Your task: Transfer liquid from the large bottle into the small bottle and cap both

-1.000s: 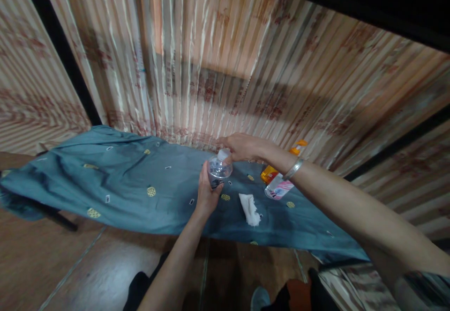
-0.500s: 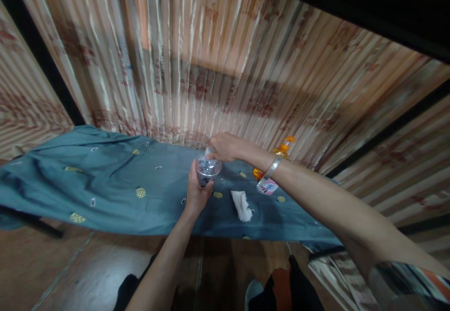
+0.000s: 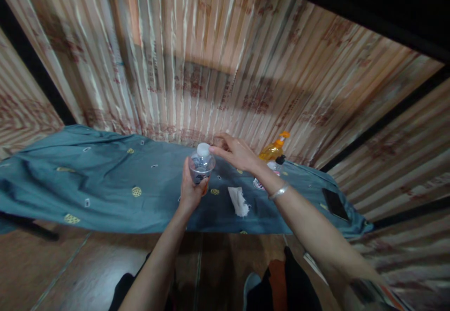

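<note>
**Clear bottle held upright over the blue cloth**

The clear bottle [image 3: 201,165] stands upright in the left hand [image 3: 190,190], fingers wrapped around its lower body, white cap [image 3: 203,149] on top. The right hand [image 3: 235,151] hovers just beside that cap, fingers loosely spread and holding nothing, fingertips just off the cap. Under both hands lies a rumpled blue cloth [image 3: 105,180] with small gold dots, spread over a low surface against a striped, patterned curtain [image 3: 197,67]. Just right of the left-hand fingers lies a crumpled white tissue [image 3: 238,201]. Behind the right wrist stand an orange pump bottle [image 3: 272,149] of amber liquid and a smaller pink-labelled bottle [image 3: 272,168], partly hidden by the forearm. Well beyond, a dark phone [image 3: 334,203] lies flat. Wooden floor [image 3: 70,264] below.
</note>
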{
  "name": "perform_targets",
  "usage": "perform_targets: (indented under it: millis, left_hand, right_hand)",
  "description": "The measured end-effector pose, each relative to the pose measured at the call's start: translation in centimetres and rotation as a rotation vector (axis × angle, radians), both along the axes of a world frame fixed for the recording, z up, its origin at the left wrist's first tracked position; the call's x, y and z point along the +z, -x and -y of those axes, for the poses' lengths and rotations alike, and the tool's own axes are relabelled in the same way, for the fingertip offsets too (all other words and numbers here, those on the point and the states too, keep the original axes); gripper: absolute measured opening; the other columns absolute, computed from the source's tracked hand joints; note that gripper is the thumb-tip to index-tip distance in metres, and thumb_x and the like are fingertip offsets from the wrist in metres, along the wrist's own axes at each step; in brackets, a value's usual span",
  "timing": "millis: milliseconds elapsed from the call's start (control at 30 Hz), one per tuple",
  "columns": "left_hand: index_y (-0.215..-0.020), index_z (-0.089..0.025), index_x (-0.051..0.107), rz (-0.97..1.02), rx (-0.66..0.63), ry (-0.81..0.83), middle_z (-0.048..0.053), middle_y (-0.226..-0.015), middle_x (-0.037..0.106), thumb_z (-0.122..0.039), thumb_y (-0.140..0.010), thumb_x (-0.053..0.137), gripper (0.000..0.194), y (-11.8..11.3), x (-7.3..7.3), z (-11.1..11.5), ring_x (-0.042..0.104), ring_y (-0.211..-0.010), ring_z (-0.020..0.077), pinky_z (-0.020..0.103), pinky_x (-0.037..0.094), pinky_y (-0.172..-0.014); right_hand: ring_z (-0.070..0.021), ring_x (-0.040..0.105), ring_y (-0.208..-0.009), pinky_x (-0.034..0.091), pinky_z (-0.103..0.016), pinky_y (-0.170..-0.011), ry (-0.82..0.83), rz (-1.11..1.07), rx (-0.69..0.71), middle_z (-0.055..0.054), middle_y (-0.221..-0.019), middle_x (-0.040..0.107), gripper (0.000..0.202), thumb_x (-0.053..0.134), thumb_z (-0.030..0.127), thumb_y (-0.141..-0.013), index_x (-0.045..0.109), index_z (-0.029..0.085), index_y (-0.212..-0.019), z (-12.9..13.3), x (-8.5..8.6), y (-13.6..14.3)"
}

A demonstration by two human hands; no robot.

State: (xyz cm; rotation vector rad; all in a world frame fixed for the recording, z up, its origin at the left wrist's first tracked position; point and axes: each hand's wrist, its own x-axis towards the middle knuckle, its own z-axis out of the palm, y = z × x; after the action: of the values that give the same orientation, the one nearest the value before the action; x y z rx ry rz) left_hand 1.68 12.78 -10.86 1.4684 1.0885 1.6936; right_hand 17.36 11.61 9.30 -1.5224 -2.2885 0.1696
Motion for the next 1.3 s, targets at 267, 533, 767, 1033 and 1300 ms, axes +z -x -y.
perform_targets:
  millis: [267,533,767,1033,1300]
  left_hand:
    - [-0.16,-0.016,0.029,0.012,0.026,0.068,0.022,-0.164,0.043,-0.025,-0.072,0.08,0.103,-0.4,1.2,0.6,0.043,-0.152,0.0341,0.049,0.029,-0.127]
    - [-0.155,-0.02,0.034,0.016,0.021,0.141,0.018,-0.151,0.058,-0.022,-0.07,0.081,0.098,-1.1,1.8,1.4,0.058,-0.14,0.0331,0.049,0.044,-0.118]
    - [-0.149,-0.02,0.042,0.008,-0.031,0.153,0.015,-0.14,0.065,-0.025,-0.07,0.082,0.089,-1.2,1.3,1.2,0.063,-0.132,0.0324,0.051,0.047,-0.115]
    - [-0.145,-0.02,0.042,0.008,-0.039,0.089,0.015,-0.14,0.065,-0.026,-0.069,0.082,0.087,-1.4,1.2,1.1,0.063,-0.132,0.0317,0.05,0.047,-0.115]
    - [-0.139,-0.024,0.047,0.017,-0.031,0.157,0.011,-0.132,0.068,-0.027,-0.064,0.083,0.083,-0.3,2.2,1.6,0.067,-0.122,0.0294,0.045,0.053,-0.105]
  right_hand:
    - [-0.0349,0.042,-0.153,0.042,-0.048,-0.119,0.328,0.095,-0.431,-0.022,-0.164,0.044,0.079,0.078,0.031,-0.085,0.046,0.016,-0.156,6.4,-16.3,-4.6]
    - [-0.0297,0.065,-0.13,0.047,-0.039,-0.112,0.295,-0.301,-0.504,-0.017,-0.139,0.069,0.048,0.062,0.007,-0.076,0.076,0.015,-0.122,6.4,-18.6,-5.5]
    - [-0.0178,0.063,-0.055,0.049,-0.026,-0.053,0.306,-0.71,-0.449,-0.001,-0.064,0.071,0.031,0.055,0.028,-0.077,0.079,0.015,-0.093,1.8,-14.2,-5.9]
    - [-0.0257,0.066,-0.123,0.054,-0.039,-0.107,-0.079,-0.825,-0.072,-0.005,-0.133,0.073,0.045,0.061,0.028,-0.079,0.076,0.022,-0.12,1.3,-9.3,-0.2]
    - [-0.0262,0.05,-0.148,0.037,-0.047,-0.125,-0.263,-0.673,-0.078,-0.014,-0.157,0.055,0.05,0.05,0.03,-0.094,0.064,0.018,-0.14,4.3,-11.7,1.8]
